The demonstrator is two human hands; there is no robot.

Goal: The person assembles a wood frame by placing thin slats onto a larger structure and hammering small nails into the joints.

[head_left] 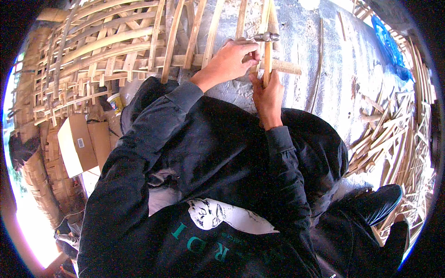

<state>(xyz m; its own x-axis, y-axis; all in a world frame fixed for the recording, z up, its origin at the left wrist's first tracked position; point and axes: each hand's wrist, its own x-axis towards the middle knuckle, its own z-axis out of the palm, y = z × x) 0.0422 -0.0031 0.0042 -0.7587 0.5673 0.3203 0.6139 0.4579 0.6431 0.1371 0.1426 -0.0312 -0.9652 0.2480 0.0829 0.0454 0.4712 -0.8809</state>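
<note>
My right hand (pixel 270 98) is wrapped round the wooden handle of a hammer (pixel 268 59). The hammer stands with its metal head at the top, away from my body. Just left of it is my left hand (pixel 230 61), closed, with thumb and fingertips pinched together over a bamboo crosspiece (pixel 288 67). Whatever sits in that pinch is too small to make out. Several upright bamboo strips (pixel 196 33) lie across the crosspiece, spaced apart to the left of my left hand.
A silvery sheet (pixel 336 60) spreads under the work. Stacked bamboo lattice panels (pixel 99 39) fill the upper left, above an open cardboard box (pixel 79 142). Many loose bamboo strips (pixel 387 139) are heaped at the right, below a blue plastic bag (pixel 388 46).
</note>
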